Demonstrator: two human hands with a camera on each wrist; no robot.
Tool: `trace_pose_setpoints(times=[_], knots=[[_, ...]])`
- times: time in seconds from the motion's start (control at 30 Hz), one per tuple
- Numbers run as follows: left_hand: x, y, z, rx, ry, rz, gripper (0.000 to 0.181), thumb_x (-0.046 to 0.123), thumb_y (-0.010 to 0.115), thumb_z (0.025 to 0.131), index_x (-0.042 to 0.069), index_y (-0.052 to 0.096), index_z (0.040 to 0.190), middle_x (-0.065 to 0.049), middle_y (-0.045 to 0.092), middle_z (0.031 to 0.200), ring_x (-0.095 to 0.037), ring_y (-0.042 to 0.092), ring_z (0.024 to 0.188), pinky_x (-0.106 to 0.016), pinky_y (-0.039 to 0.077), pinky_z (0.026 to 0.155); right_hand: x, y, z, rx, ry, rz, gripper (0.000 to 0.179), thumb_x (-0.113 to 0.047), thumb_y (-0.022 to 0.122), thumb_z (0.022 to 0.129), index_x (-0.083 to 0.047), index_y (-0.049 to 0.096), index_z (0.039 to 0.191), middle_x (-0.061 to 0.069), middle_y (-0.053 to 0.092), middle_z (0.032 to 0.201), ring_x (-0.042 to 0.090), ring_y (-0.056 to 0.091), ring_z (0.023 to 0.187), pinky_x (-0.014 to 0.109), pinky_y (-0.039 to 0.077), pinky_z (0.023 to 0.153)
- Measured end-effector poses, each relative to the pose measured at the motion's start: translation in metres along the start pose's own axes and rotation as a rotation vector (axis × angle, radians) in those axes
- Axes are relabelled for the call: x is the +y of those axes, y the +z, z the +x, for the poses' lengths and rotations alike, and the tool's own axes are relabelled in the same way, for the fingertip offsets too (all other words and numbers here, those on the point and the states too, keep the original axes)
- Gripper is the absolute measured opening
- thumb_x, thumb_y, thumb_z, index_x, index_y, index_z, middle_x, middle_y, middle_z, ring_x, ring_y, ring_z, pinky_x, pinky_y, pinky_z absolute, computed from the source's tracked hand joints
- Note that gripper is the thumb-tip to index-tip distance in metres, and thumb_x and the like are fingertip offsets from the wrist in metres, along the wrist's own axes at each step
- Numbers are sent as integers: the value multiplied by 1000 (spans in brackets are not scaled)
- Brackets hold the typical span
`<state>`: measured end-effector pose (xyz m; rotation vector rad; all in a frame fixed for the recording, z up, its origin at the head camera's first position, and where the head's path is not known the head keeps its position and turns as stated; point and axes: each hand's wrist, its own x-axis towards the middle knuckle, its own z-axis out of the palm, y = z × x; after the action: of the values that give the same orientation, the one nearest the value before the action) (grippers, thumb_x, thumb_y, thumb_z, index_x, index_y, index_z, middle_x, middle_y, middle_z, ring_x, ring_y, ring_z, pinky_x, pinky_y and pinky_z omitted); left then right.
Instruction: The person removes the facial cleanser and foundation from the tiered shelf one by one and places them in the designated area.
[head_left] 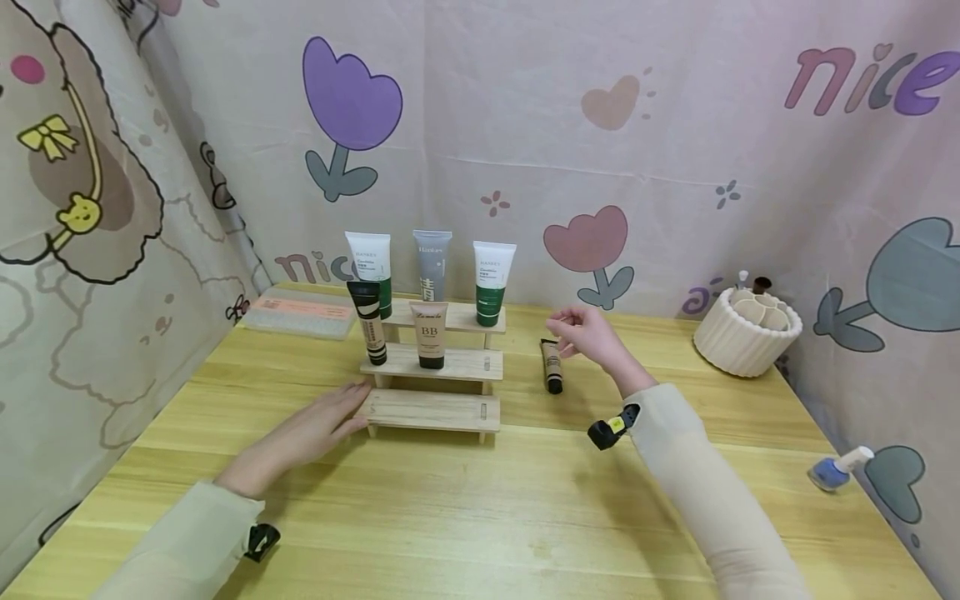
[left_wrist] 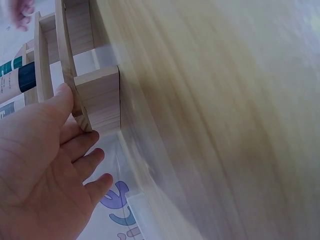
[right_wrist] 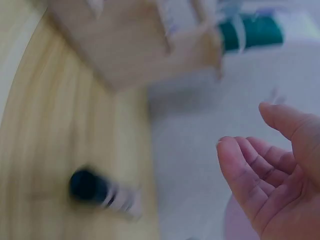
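Note:
A three-step wooden display stand [head_left: 427, 410] stands on the table. My left hand [head_left: 318, 429] holds the left end of its lowest step, the thumb [left_wrist: 62, 100] at the board's edge. On the middle step stand a black-and-beige tube [head_left: 372, 329] and a pink BB cream tube [head_left: 430, 337]. The top step bears two white-and-green tubes, one at the right [head_left: 491, 287], and a grey-blue tube [head_left: 432, 262] between them. Right of the stand, a small beige tube with a black cap [head_left: 552, 367] lies on the table. My right hand [head_left: 588, 337] hovers by its far end, fingers loosely bent, holding nothing.
A white ribbed brush holder [head_left: 742, 342] stands at the back right. A blue nail polish bottle [head_left: 831, 472] with a white cap is near the right edge. At the back left lies a flat clear pack with a pink label [head_left: 300, 312]. A printed curtain hangs behind.

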<state>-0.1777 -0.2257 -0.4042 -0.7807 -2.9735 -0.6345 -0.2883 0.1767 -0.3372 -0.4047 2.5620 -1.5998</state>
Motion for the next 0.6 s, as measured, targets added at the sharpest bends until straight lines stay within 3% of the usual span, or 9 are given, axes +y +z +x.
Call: trace_pose_setpoints(times=[0.3, 0.4, 0.6], knots=[[-1, 1, 0, -1, -5, 7, 57, 32, 46, 97, -6, 34, 138, -29, 32, 139, -45, 30, 126, -57, 24, 103, -50, 30, -12, -48, -157, -1, 29, -15, 61, 90, 6, 58, 110, 18, 61, 91, 36, 60, 75, 40, 56, 60], [0, 1, 0, 1, -5, 6, 57, 32, 45, 98, -7, 34, 138, -29, 32, 139, -45, 30, 126, -57, 24, 103, -58, 44, -12, -72, -183, 4, 29, -14, 62, 89, 6, 57, 111, 15, 61, 92, 32, 61, 75, 36, 57, 59], [1, 0, -1, 2, -6, 6, 55, 29, 46, 98, -7, 34, 138, -29, 33, 138, -45, 30, 126, -57, 23, 103, -65, 75, -6, -109, -228, 4, 30, -12, 65, 87, 6, 58, 111, 11, 60, 92, 39, 59, 80, 39, 56, 60]])
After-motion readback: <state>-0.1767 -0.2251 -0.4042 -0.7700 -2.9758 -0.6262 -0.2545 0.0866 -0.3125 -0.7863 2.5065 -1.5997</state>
